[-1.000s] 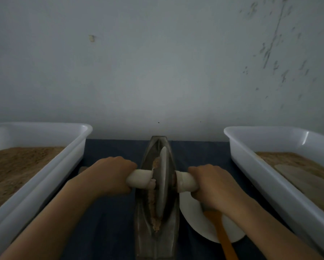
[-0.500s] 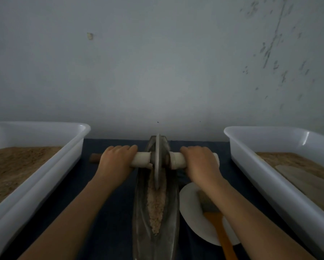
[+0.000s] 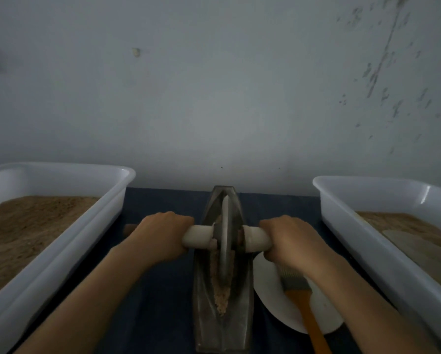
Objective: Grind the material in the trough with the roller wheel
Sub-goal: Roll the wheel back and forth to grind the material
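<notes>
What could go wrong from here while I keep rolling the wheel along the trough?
1. The right hand grips the handle right above the white plate holding the brush; a pull toward you might knock them.
2. Ground material lies piled along the narrow trough beside the roller wheel; a fast stroke may push it over the rim.
3. The left hand sits close to the wheel; slipping inward could pinch fingers.
</notes>
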Tool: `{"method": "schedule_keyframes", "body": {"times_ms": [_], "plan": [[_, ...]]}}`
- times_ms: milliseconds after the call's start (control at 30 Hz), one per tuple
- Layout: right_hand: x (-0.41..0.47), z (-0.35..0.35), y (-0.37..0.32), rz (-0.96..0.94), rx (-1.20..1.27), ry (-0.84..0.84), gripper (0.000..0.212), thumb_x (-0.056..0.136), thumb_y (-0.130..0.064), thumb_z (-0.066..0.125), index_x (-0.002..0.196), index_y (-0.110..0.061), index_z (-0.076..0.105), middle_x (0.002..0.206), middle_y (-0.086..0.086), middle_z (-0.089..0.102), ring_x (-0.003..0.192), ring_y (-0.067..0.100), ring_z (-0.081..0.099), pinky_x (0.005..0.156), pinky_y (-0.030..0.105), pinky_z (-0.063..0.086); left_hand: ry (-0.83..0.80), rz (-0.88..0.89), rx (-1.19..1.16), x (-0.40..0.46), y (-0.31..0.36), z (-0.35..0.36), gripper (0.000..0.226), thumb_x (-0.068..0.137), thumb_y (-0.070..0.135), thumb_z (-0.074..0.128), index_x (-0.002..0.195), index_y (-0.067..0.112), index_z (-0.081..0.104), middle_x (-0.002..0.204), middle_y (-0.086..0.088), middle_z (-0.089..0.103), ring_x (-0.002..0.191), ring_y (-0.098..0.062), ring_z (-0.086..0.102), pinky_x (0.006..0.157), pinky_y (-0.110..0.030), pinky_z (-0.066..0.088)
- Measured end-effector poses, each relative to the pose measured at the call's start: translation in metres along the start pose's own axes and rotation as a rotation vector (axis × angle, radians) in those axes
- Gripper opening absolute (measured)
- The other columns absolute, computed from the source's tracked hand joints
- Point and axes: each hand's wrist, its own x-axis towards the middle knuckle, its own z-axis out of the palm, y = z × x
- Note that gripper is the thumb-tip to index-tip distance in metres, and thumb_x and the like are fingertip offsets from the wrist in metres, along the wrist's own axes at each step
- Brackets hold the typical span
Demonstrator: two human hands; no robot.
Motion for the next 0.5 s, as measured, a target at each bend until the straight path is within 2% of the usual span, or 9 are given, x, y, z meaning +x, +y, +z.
{"method": "schedule_keyframes", "body": {"times_ms": [67, 133, 233, 300, 367, 500], "plan": [[-0.007, -0.008, 0.0, -0.019, 0.006, -0.056, 0.011, 0.078, -0.027, 0.063, 0.085, -0.026, 0.054, 0.088, -0.005, 0.059, 0.072, 0.011, 0.051, 0.053, 0.021, 0.032, -0.11, 0.022, -0.01, -0.002, 0.0, -0.007, 0.037, 0.08, 0.034, 0.065, 0.114, 0.029, 0.052, 0.114, 0.004, 0.059, 0.104, -0.015, 0.056, 0.078, -0.026, 0.038], [-0.013, -0.012, 0.0, -0.038, 0.014, -0.119, 0.018, 0.074, -0.026, 0.065, 0.073, -0.027, 0.047, 0.078, -0.007, 0.053, 0.07, 0.012, 0.051, 0.049, 0.02, 0.032, -0.201, 0.046, -0.024, -0.003, 0.0, -0.013, 0.04, 0.078, 0.033, 0.068, 0.115, 0.028, 0.054, 0.115, 0.004, 0.06, 0.104, -0.014, 0.056, 0.081, -0.026, 0.039], [-0.014, -0.011, -0.001, -0.044, 0.009, -0.125, 0.013, 0.075, -0.026, 0.065, 0.079, -0.026, 0.052, 0.081, -0.005, 0.056, 0.072, 0.012, 0.053, 0.049, 0.019, 0.034, -0.239, 0.057, -0.05, -0.005, 0.0, -0.014, 0.039, 0.078, 0.031, 0.068, 0.115, 0.028, 0.055, 0.113, 0.005, 0.061, 0.101, -0.012, 0.057, 0.079, -0.023, 0.04], [-0.006, -0.006, 0.0, -0.028, -0.006, -0.061, 0.013, 0.079, -0.026, 0.062, 0.091, -0.024, 0.057, 0.089, -0.003, 0.06, 0.076, 0.013, 0.055, 0.05, 0.019, 0.032, -0.195, 0.043, -0.062, -0.003, 0.0, -0.011, 0.038, 0.079, 0.03, 0.067, 0.115, 0.029, 0.054, 0.112, 0.005, 0.06, 0.1, -0.012, 0.057, 0.079, -0.024, 0.039], [0.004, 0.0, 0.001, 0.0, -0.019, 0.014, 0.016, 0.083, -0.027, 0.06, 0.099, -0.022, 0.058, 0.094, -0.002, 0.062, 0.084, 0.015, 0.059, 0.059, 0.021, 0.034, -0.099, 0.011, -0.056, 0.002, 0.0, -0.007, 0.036, 0.08, 0.032, 0.065, 0.114, 0.03, 0.052, 0.112, 0.004, 0.06, 0.1, -0.014, 0.057, 0.077, -0.026, 0.04], [0.02, 0.021, 0.005, 0.033, -0.008, 0.311, 0.017, 0.084, -0.03, 0.061, 0.096, -0.026, 0.051, 0.1, -0.005, 0.061, 0.09, 0.014, 0.056, 0.07, 0.025, 0.028, 0.216, -0.033, 0.056, 0.012, 0.002, 0.007, 0.028, 0.084, 0.035, 0.058, 0.108, 0.025, 0.046, 0.111, 0.004, 0.059, 0.103, -0.017, 0.057, 0.076, -0.028, 0.035]]}}
